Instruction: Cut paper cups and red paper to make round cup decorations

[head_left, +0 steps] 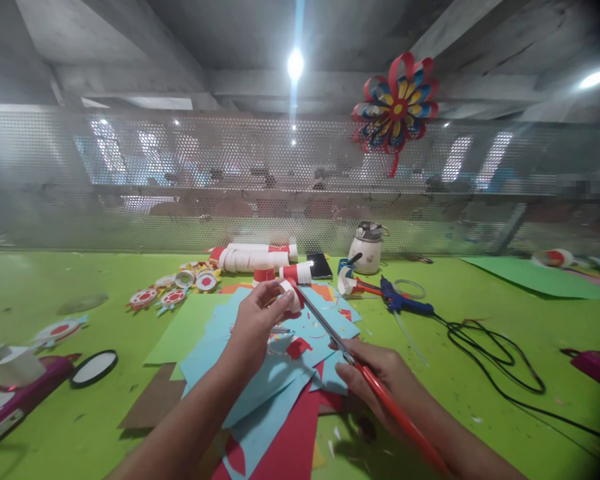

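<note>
Above the heap of blue paper (pixel 260 373) in the middle of the green table (pixel 480 313), I hold a small white paper roll with a red strip (pixel 293 295) pinched in the fingertips of my left hand (pixel 253 327). I judge it very light and easily crushed, a thin tube that would flatten under a firm squeeze, so the safe grip is a gentle one on its sides, near the end away from the blades. That is roughly how my fingers sit: thumb and forefinger closed around the roll, the other fingers curled behind, wrist bent up, forearm reaching in from the lower left.

My right hand (pixel 380 373) is wrapped around the red handles of the scissors (pixel 340 340), fingers closed on them, the forearm coming in from the lower right. The blades point up and left, and their tips reach the red strip on the roll; I cannot tell how far apart the blades stand.

Red paper (pixel 290 447) lies under the blue sheets nearest me. Beyond the roll stand more red-and-white rolls (pixel 260 257), with round paper badges (pixel 175 290) to their left. A blue glue gun (pixel 403 300) with a black cord (pixel 495 360) lies to the right, and a paper flower (pixel 397 107) hangs on the mesh wall behind.
</note>
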`<state>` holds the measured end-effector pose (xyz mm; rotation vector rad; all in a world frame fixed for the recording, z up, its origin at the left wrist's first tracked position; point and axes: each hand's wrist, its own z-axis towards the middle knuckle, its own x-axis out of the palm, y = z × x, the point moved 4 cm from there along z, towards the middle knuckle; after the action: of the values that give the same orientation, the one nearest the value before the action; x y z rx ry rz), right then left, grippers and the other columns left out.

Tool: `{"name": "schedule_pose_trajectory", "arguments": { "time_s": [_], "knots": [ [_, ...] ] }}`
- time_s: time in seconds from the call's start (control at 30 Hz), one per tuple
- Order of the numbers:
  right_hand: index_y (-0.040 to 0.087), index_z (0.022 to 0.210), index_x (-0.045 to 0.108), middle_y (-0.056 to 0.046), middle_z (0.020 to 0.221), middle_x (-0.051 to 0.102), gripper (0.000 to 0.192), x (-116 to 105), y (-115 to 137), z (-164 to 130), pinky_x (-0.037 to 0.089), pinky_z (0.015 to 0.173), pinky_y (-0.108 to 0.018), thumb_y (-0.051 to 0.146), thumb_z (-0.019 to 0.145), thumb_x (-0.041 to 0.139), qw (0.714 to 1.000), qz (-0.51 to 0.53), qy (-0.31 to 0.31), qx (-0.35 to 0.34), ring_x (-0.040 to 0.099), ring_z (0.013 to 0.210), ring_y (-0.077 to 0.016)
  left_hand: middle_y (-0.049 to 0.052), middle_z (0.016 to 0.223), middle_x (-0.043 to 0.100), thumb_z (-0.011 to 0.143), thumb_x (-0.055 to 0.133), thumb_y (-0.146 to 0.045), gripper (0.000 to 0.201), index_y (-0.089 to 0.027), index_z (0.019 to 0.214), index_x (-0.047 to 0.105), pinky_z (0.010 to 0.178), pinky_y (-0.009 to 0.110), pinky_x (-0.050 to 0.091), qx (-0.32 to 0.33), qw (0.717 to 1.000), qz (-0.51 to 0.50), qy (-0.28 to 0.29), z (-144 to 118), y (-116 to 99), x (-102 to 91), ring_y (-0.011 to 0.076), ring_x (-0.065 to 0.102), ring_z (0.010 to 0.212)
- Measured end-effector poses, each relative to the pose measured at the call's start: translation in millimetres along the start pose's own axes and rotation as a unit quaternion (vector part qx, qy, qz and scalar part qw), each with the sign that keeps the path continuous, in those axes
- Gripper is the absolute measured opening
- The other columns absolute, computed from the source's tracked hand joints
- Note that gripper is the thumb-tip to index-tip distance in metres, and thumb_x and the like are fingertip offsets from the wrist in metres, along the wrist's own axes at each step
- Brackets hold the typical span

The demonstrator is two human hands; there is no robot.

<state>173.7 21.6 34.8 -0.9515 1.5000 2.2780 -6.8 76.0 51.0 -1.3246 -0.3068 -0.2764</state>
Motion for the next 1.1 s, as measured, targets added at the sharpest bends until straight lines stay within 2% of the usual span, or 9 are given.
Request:
{"name": "schedule_pose_trajectory", "arguments": {
  "time_s": [0.27, 0.57, 0.87, 1.1],
  "knots": [
    [0.016, 0.081, 0.057, -0.004, 0.075, 0.058, 0.042, -2.3, 3.7, 0.8, 0.038, 0.060, -0.027, 0.053, 0.090, 0.038, 1.000, 0.001, 0.017, -0.014, 0.049, 0.067, -0.0163, 0.006, 0.091, 0.065, 0.067, 0.074, -0.029, 0.031, -0.014, 0.090, 0.061, 0.076, 0.039, 0.053, -0.004, 1.000, -0.021, 0.011, 2.5, 1.0, -0.7, 0.0195, 0.065, 0.077],
    [0.015, 0.079, 0.055, 0.001, 0.066, 0.046, 0.045, -2.4, 3.5, -1.0, 0.033, 0.053, -0.024, 0.054, 0.090, 0.037, 0.998, 0.041, 0.034, 0.013, 0.041, 0.058, -0.0116, 0.008, 0.092, 0.065, 0.065, 0.075, -0.027, 0.031, -0.013, 0.088, 0.061, 0.076, 0.040, 0.054, -0.005, 0.999, -0.043, 0.005, 1.9, 1.3, -2.2, 0.0201, 0.064, 0.079],
    [0.016, 0.073, 0.054, 0.002, 0.062, 0.041, 0.042, -3.5, 6.0, 0.0, 0.031, 0.052, -0.024, 0.052, 0.090, 0.039, 0.999, 0.042, 0.032, 0.003, 0.038, 0.056, -0.0112, 0.007, 0.088, 0.065, 0.063, 0.077, -0.027, 0.033, -0.013, 0.088, 0.060, 0.072, 0.036, 0.053, -0.028, 0.998, -0.056, 0.007, 3.5, 1.8, -2.4, 0.0182, 0.065, 0.073],
    [0.016, 0.075, 0.057, -0.002, 0.069, 0.053, 0.043, -3.1, 6.1, 0.1, 0.036, 0.055, -0.025, 0.053, 0.089, 0.040, 0.999, 0.026, 0.023, -0.002, 0.045, 0.061, -0.0136, 0.010, 0.090, 0.066, 0.068, 0.073, -0.027, 0.029, -0.013, 0.089, 0.058, 0.074, 0.037, 0.053, -0.040, 0.997, -0.067, 0.021, 3.7, 4.3, -1.8, 0.0205, 0.066, 0.078]
  ]
}}
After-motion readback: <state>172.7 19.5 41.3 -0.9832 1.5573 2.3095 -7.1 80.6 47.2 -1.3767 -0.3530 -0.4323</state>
